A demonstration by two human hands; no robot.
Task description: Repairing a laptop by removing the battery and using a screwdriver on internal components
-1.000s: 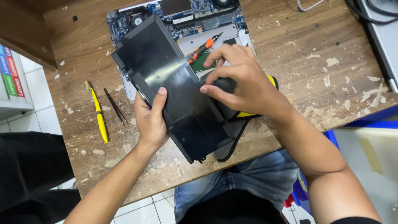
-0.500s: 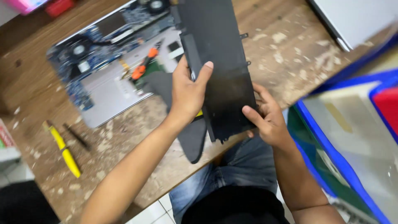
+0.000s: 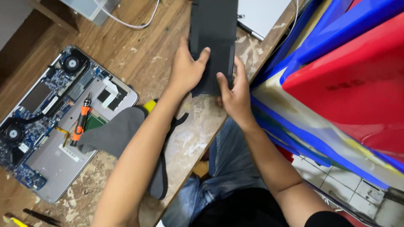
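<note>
Both hands have carried the flat black battery pack (image 3: 212, 38) away from the opened laptop (image 3: 54, 126) toward the desk's (image 3: 139, 54) right edge. Left hand (image 3: 187, 69) and right hand (image 3: 233, 90) clasp its near end. Laptop's battery bay sits empty; an orange screwdriver (image 3: 80, 122) rests there.

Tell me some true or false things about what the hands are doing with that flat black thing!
1. Both hands grip the flat black battery pack. True: the left hand and right hand both hold its near end.
2. An orange screwdriver lies on the opened laptop. True.
3. The opened laptop is to the right of the hands. False: it lies to their left on the wooden table.
4. The bins at the right are green. False: they are red and blue.
5. The left hand holds the screwdriver. False: it holds the battery pack.
</note>
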